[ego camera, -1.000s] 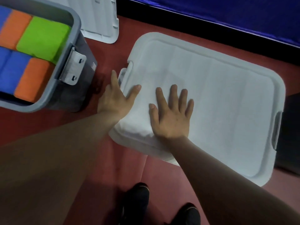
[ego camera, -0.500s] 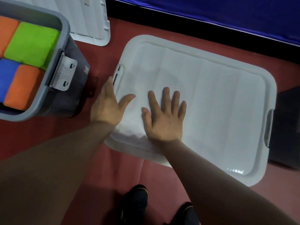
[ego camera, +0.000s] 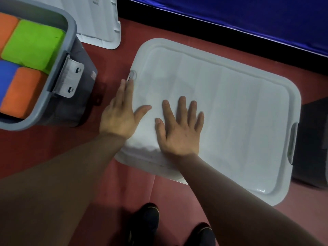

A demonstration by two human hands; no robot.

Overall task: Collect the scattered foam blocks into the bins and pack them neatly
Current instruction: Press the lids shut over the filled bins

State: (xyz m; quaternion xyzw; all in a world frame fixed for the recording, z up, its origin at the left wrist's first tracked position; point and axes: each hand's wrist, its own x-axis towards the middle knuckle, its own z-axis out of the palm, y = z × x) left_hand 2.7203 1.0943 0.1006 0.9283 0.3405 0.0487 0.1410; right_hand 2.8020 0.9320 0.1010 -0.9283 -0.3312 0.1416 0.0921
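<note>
A bin closed by a pale grey lid [ego camera: 230, 103] fills the middle and right of the view. My right hand [ego camera: 179, 126] lies flat on the lid with fingers spread. At the lid's left edge, my left hand [ego camera: 119, 112] presses with straight fingers reaching to the left latch [ego camera: 131, 76], its thumb on top. An open grey bin [ego camera: 71, 38] at the upper left holds foam blocks packed side by side: a green block [ego camera: 33, 45], an orange block [ego camera: 19, 91], a blue block [ego camera: 5, 75] and another orange block [ego camera: 6, 29].
A second loose pale lid [ego camera: 101, 23] lies on the red floor behind the open bin. A blue cloth [ego camera: 248, 16] hangs along the back. A dark box [ego camera: 314, 139] stands at the right edge. My shoes [ego camera: 147, 222] are at the bottom.
Both hands stay flat on the lid. My left hand's fingers have slid up along the lid's left edge toward the latch. The view has shifted slightly.
</note>
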